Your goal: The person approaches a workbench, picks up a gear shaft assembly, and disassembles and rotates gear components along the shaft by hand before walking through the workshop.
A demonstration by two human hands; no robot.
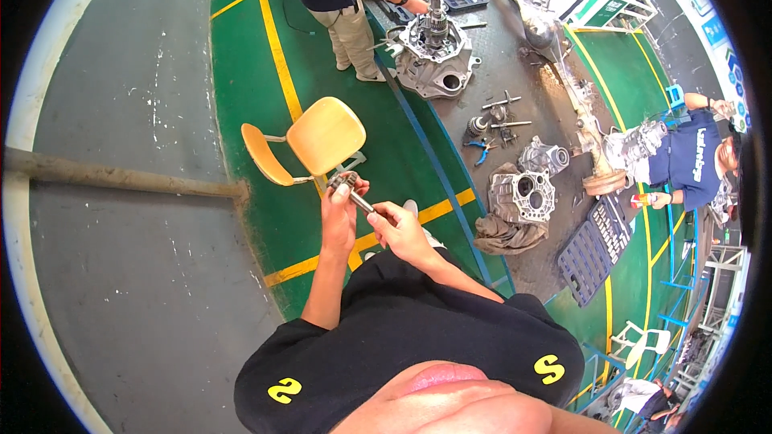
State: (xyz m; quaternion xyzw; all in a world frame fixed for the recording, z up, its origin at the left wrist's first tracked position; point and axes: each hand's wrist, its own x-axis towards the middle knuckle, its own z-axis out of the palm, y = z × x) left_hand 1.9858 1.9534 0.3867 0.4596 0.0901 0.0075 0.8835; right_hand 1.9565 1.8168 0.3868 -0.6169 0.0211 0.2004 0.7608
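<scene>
Both my hands hold a metal gear shaft (359,201) in front of me, off to the left of the workbench. My left hand (338,215) is wrapped around its toothed gear end, which partly shows above the fingers. The thumb and fingers of my right hand (400,231) close on the plain rod end. The shaft slants down from the left hand to the right. Just beyond my hands stands a chair (326,137) with a light wood seat and back.
On the metal workbench (515,72) lie a gearbox housing (523,195), a crumpled cloth (507,237), blue-handled pliers (481,151), an axle (579,100) and a dark socket tray (585,261). A co-worker (334,0) works by a larger gearbox (437,56). A grey pole (121,173) juts in from the left.
</scene>
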